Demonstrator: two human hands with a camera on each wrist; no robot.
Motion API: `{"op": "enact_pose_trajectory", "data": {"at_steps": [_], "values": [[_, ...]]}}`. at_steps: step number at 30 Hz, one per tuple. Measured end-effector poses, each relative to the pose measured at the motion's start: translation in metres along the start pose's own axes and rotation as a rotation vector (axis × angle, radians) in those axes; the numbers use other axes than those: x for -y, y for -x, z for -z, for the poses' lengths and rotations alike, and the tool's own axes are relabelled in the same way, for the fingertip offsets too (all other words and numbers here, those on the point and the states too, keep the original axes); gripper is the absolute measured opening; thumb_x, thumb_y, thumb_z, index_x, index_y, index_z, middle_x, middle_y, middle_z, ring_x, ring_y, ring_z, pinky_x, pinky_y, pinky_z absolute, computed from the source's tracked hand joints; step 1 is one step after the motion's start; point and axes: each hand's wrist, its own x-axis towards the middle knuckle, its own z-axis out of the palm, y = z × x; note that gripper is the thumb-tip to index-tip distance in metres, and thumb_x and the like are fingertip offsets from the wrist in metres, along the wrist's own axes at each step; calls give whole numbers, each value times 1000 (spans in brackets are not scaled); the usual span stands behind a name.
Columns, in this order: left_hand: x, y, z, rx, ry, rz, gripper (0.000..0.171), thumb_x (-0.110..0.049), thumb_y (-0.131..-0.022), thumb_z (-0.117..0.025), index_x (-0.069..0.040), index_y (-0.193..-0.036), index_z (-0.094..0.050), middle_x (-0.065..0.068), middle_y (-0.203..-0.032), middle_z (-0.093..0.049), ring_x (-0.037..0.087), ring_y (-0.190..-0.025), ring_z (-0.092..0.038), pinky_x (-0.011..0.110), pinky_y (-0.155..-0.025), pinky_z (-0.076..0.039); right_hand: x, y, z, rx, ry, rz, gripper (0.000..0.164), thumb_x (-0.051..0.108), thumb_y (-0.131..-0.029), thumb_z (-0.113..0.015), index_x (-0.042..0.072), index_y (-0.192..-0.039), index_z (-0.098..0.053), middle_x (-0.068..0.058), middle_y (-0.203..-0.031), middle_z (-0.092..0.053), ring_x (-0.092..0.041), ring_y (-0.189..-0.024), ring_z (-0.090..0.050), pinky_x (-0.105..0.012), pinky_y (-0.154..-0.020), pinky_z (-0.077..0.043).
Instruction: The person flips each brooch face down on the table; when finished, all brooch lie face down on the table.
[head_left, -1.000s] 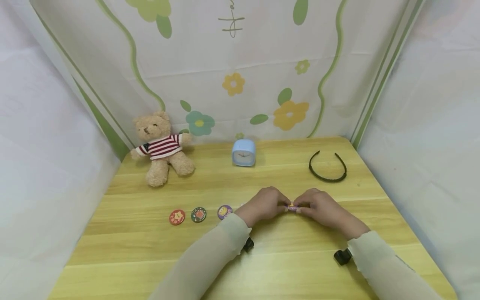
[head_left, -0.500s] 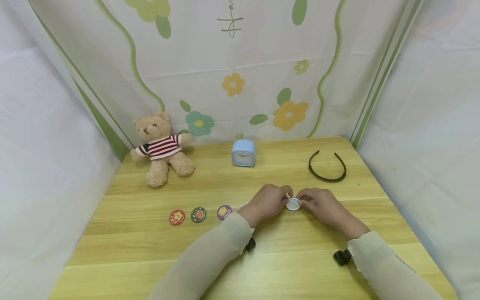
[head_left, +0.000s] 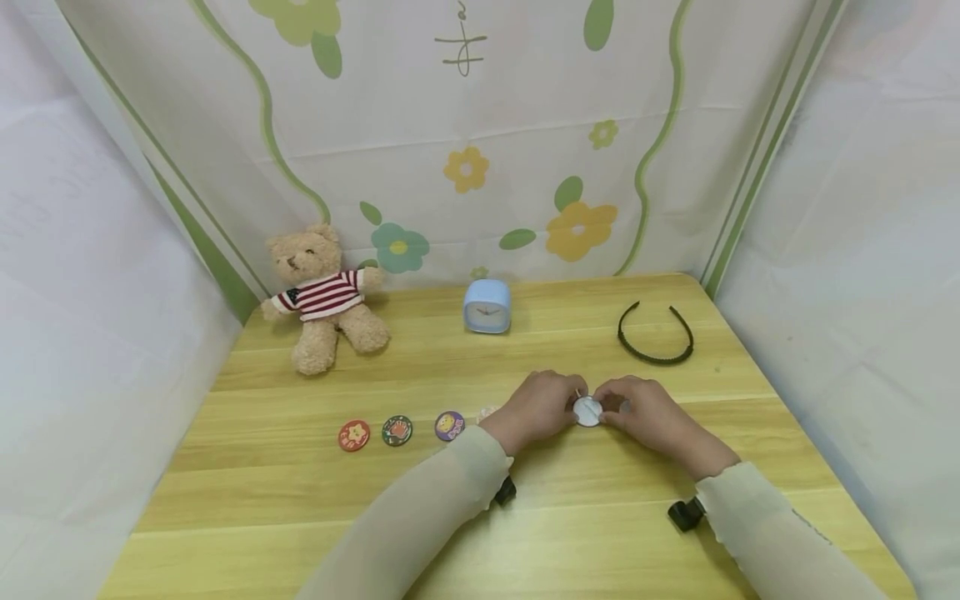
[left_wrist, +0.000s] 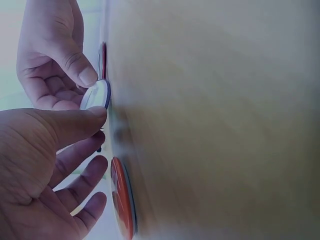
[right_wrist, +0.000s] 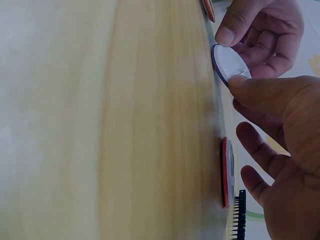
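Observation:
In the head view a round pin badge (head_left: 588, 411) is held between both hands, its pale back and pin turned up. My left hand (head_left: 538, 405) pinches its left edge and my right hand (head_left: 643, 418) pinches its right edge. In the left wrist view, the thumb and fingers of the left hand (left_wrist: 75, 125) hold the badge's rim. The right wrist view shows the badge's white back (right_wrist: 231, 62) and dark rim. A red-edged badge (right_wrist: 228, 172) lies on the table beside the right hand. Another badge (left_wrist: 122, 200), orange-red, is near the left hand's fingers.
A red badge (head_left: 354, 434), a green badge (head_left: 397, 430) and a purple badge (head_left: 450, 425) lie left of the hands; a pale one (head_left: 486, 412) is partly hidden. Behind are a teddy bear (head_left: 322, 296), a blue clock (head_left: 487, 307) and a black headband (head_left: 656, 360).
The badge between the hands has been flipped: its purple printed face showed earlier, and its pale back shows now. Both hands stay in nearly the same place.

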Motion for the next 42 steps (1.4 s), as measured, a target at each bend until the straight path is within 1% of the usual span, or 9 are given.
{"op": "enact_pose_trajectory", "data": {"at_steps": [8, 15, 18, 23, 27, 30, 34, 39, 42], "values": [[-1, -2, -1, 50, -11, 0, 18, -29, -99, -84, -26, -116, -82, -17, -103, -77, 4, -96, -63, 29, -100, -50, -1, 3, 1, 31, 30, 18, 28, 18, -95, -87, 20, -122, -82, -1, -123, -76, -29, -121, -69, -53, -98, -59], [-1, -2, 1, 52, -26, -35, 8, -28, -100, -83, -27, -107, -84, -18, -91, -73, 4, -86, -59, 26, -88, -48, -5, 2, -1, 20, 118, 159, 21, 15, -94, -87, 18, -115, -83, 4, -121, -79, -29, -121, -69, -52, -100, -59], [1, -1, 2, 56, 1, -34, 14, -27, -100, -83, -27, -114, -84, -17, -101, -78, 3, -92, -64, 25, -90, -51, -6, 2, -1, 20, 130, 188, 19, 16, -95, -87, 19, -113, -83, 3, -123, -78, -31, -122, -69, -54, -101, -59], [12, 8, 7, 95, 81, -7, 39, -29, -99, -83, -21, -137, -76, -9, -131, -78, 10, -121, -70, 30, -110, -53, -6, 2, -1, 25, 119, 171, 19, 17, -94, -87, 19, -113, -83, 2, -124, -78, -32, -122, -69, -56, -103, -58], [27, 22, 17, 127, 157, 28, 54, -28, -95, -87, -20, -144, -68, -3, -140, -73, 13, -123, -67, 32, -112, -52, -6, 2, -1, 37, 118, 138, 21, 19, -93, -88, 21, -114, -83, 3, -125, -77, -30, -125, -69, -56, -107, -57], [36, 33, 24, 141, 185, 54, 57, -25, -92, -90, -22, -143, -66, -4, -137, -71, 14, -123, -63, 32, -110, -52, -4, 3, 0, 41, 128, 139, 21, 20, -94, -88, 21, -114, -83, 2, -125, -77, -32, -126, -69, -57, -108, -55], [42, 42, 30, 154, 153, 53, 50, -23, -90, -92, -23, -134, -69, -6, -123, -70, 17, -122, -59, 33, -107, -50, -2, 4, 3, 38, 130, 151, 19, 19, -95, -87, 19, -113, -83, 1, -123, -78, -34, -124, -69, -59, -107, -55], [44, 46, 30, 144, 121, 49, 31, -21, -91, -91, -21, -118, -76, -5, -107, -69, 15, -107, -55, 32, -98, -48, -2, 4, 3, 39, 122, 152, 18, 19, -96, -86, 20, -113, -83, 3, -123, -78, -32, -123, -69, -57, -106, -56], [46, 47, 28, 128, 84, 74, 30, -26, -90, -93, -22, -115, -76, -7, -104, -67, 14, -105, -55, 32, -97, -48, -4, 4, 1, 42, 111, 153, 19, 19, -96, -86, 21, -114, -83, 3, -124, -77, -31, -124, -69, -57, -107, -56]]}}
